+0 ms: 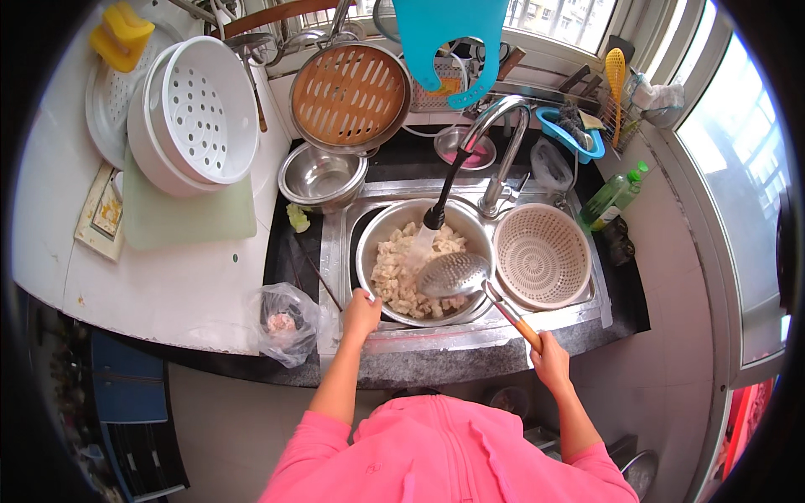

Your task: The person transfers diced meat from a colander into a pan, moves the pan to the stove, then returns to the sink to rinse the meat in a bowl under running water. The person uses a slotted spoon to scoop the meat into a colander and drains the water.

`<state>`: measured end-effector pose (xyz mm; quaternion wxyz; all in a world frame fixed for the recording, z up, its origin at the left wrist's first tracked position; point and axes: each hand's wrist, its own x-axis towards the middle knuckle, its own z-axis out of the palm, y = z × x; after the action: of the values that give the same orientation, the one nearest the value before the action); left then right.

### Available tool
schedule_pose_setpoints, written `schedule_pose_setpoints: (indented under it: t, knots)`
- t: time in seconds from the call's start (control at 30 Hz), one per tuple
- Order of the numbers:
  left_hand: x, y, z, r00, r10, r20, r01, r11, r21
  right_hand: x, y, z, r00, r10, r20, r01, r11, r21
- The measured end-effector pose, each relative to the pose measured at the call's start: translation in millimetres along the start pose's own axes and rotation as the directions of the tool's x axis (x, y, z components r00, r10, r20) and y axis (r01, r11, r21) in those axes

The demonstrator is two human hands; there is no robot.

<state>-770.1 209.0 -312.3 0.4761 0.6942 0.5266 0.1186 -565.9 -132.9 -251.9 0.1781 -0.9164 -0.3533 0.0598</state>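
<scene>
A stainless steel basin [487, 251] stands in the sink, holding pale, lumpy pieces of food [393, 264], perhaps meat. Water runs onto them from the black spray head [434, 217] of the faucet. My left hand [363, 314] grips the basin's near left rim with bent fingers. In my right hand [551, 359] is the wooden handle of a perforated metal skimmer [454, 275]. The skimmer's bowl lies over the right part of the food and hides some of it. Directly right of the basin sits a beige plastic colander [544, 254].
A clear plastic bag [286, 324] with a pinkish lump lies left of the sink, near chopsticks [317, 273]. Nested metal bowls [322, 176] stand behind. White perforated steamer baskets [207, 110] lean at left. At right are a green detergent bottle [613, 195] and a blue tray [569, 135].
</scene>
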Motion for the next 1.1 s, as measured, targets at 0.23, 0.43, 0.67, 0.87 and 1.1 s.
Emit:
schedule_pose_setpoints:
  t: [0.23,0.43,0.67,0.87,1.1]
  knots:
    - [4.8,16.0,10.5,0.852,0.450,-0.268,-0.417,0.893,0.170,51.8,-34.9,40.4,0.995,-0.086,-0.042,0.085,0.996,-0.025]
    - [26.5,149.5,-3.4,0.597,0.787,-0.153,-0.771,0.616,0.161,31.4,-17.2,34.6,0.998,-0.027,-0.065,0.025,0.999,-0.033]
    - [68.6,185.4,19.8,0.651,0.759,-0.017,-0.733,0.634,0.247,-15.0,4.5,21.4,0.970,0.083,-0.230,-0.068,0.995,0.073]
    - [78.2,203.6,41.2,0.682,0.731,-0.015,-0.727,0.681,0.092,-33.6,11.4,18.3,0.962,0.145,-0.232,-0.122,0.987,0.109]
    - [39.0,191.5,40.4,0.674,0.712,0.198,-0.727,0.687,0.003,-37.8,26.3,7.5,0.936,0.214,-0.279,-0.176,0.972,0.154]
